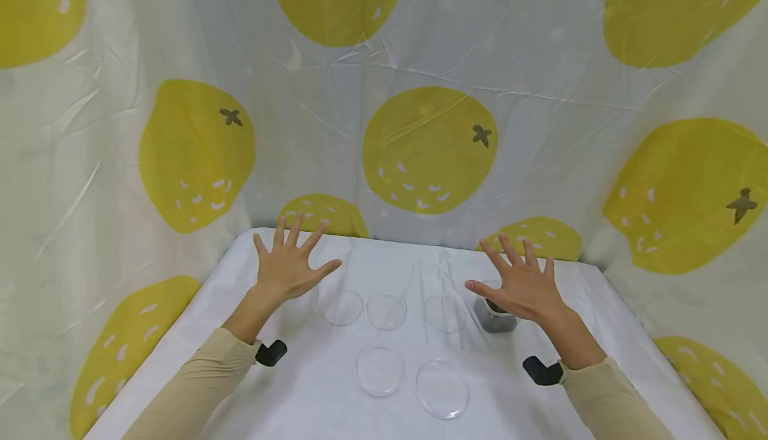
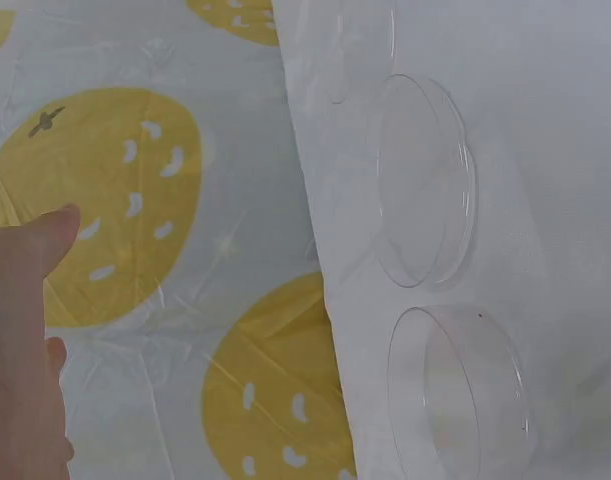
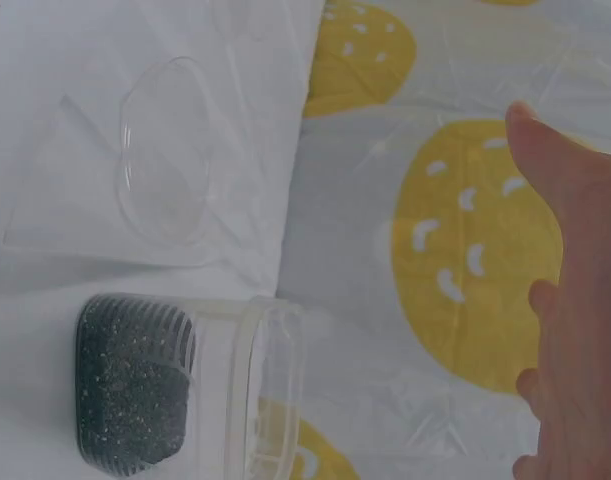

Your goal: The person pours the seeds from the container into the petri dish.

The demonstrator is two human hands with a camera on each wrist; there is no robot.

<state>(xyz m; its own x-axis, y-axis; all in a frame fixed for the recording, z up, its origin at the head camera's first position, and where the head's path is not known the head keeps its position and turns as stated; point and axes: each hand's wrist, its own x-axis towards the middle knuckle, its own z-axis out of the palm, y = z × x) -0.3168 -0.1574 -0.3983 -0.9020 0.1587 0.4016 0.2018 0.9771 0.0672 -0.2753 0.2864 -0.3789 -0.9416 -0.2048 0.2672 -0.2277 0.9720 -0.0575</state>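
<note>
My left hand (image 1: 288,270) is held above the back left of the table with its fingers spread, touching nothing. The right hand (image 1: 522,287) hovers over the back right, fingers likewise spread and holding nothing. Below it stands a clear plastic container (image 1: 497,323), partly covered by that hand in the head view; in the right wrist view dark granular material (image 3: 135,385) fills its lower part. Between the hands is a row of clear round dishes, among them a left one (image 1: 341,323), a middle one (image 1: 387,328) and a right one (image 1: 446,330).
Two more clear round pieces, a left one (image 1: 379,395) and a right one (image 1: 442,417), lie nearer the front of the white-covered table (image 1: 324,400). A curtain (image 1: 312,133) printed with yellow fruit hangs behind the table. Black wrist cameras stick out from both sleeves.
</note>
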